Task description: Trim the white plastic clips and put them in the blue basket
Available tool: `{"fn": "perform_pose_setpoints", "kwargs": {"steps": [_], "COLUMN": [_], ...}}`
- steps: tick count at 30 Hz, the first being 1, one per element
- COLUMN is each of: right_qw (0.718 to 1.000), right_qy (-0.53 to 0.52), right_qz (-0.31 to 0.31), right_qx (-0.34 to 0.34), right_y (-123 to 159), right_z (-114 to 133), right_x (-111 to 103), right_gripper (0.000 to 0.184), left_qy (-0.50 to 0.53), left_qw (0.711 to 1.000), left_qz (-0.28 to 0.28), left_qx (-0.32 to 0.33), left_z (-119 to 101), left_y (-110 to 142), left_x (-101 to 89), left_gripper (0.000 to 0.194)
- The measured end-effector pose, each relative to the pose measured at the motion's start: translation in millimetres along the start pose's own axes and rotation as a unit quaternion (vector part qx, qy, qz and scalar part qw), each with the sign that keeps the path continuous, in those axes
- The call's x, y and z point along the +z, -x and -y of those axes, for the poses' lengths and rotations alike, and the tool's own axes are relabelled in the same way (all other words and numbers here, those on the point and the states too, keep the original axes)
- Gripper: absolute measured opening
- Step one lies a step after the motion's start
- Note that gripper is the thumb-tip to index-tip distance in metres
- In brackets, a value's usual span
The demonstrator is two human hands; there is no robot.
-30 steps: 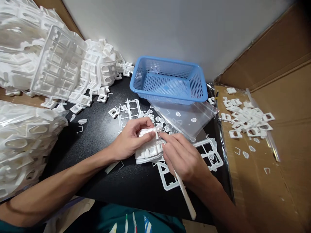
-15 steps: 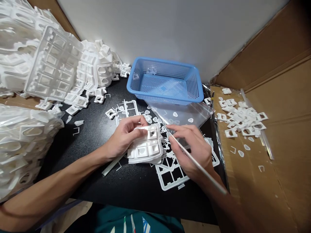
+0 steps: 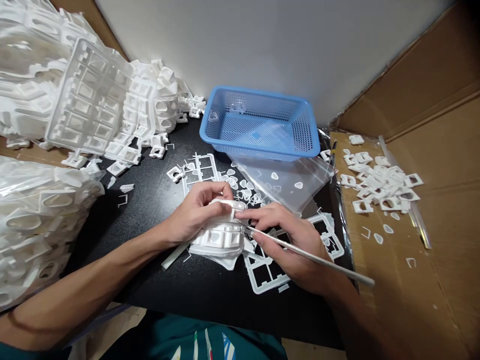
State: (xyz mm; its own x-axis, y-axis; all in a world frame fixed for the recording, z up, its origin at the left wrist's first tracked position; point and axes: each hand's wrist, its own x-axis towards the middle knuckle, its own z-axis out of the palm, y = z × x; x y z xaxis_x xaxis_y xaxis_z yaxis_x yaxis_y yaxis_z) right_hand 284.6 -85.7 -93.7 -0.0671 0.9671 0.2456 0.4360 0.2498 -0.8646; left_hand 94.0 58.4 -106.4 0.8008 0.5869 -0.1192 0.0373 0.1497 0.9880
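Observation:
My left hand (image 3: 200, 207) is closed on a white molded plastic sheet (image 3: 217, 238) with square cells and cut-outs, holding it above the black table. A long, thin, silvery-white tool like a craft knife (image 3: 311, 255) lies in my right hand (image 3: 292, 240), gripped between thumb and fingers. Its tip meets the sheet's right side, where the index finger also touches the sheet. The exact tip is hard to make out. Beneath and beside the hands lie white lattice frames (image 3: 262, 290) and small white cut-out scraps (image 3: 245, 194).
A blue perforated basket (image 3: 258, 150) stands at the back by the wall. Clear bags full of white molded parts (image 3: 33, 235) crowd the left side. On the right, loose white square pieces (image 3: 386, 182) are heaped on cardboard (image 3: 393, 300). A clear zip bag (image 3: 288, 182) lies before the basket.
My right hand has moved left and down, bringing the tool's tip from beside the sheet onto its right side. The sheet has tilted in my left hand.

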Motion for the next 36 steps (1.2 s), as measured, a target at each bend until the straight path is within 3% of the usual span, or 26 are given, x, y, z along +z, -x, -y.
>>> {"fn": "perform_pose_setpoints", "kwargs": {"steps": [6, 11, 14, 18, 22, 30, 36], "right_qw": [0.996, 0.978, 0.949, 0.879, 0.854, 0.855, 0.910], "right_qy": [0.064, 0.146, 0.247, 0.396, 0.434, 0.435, 0.331], "right_qz": [0.011, 0.016, 0.019, 0.033, 0.015, -0.039, -0.151], "right_qx": [-0.053, -0.147, -0.197, -0.264, -0.287, -0.281, -0.201], "right_y": [1.4, 0.5, 1.5, 3.0, 2.9, 1.3, 0.2], "right_z": [-1.1, -4.6, -6.8, -3.7, 2.6, -9.2, -22.1], "right_x": [1.1, 3.5, 6.2, 9.6, 12.0, 7.6, -8.0], "right_gripper": [0.012, 0.021, 0.018, 0.013, 0.016, 0.015, 0.022], "left_qy": [-0.015, -0.012, -0.009, -0.035, -0.047, -0.083, -0.006], "left_qw": [1.000, 1.000, 1.000, 0.999, 0.998, 0.992, 0.999], "left_qz": [-0.005, 0.001, 0.002, 0.033, 0.049, 0.090, 0.050], "left_qx": [-0.017, -0.013, -0.018, -0.015, -0.013, 0.023, -0.009], "left_z": [-1.7, -2.5, -1.8, -0.2, 2.4, 0.6, -0.7], "left_y": [-1.7, -2.7, -2.3, -1.5, -2.2, 0.6, -1.1], "left_x": [0.9, 0.8, -0.3, -2.7, -4.9, -1.9, 0.2], "left_gripper": [0.014, 0.015, 0.015, 0.014, 0.014, 0.011, 0.015]}}
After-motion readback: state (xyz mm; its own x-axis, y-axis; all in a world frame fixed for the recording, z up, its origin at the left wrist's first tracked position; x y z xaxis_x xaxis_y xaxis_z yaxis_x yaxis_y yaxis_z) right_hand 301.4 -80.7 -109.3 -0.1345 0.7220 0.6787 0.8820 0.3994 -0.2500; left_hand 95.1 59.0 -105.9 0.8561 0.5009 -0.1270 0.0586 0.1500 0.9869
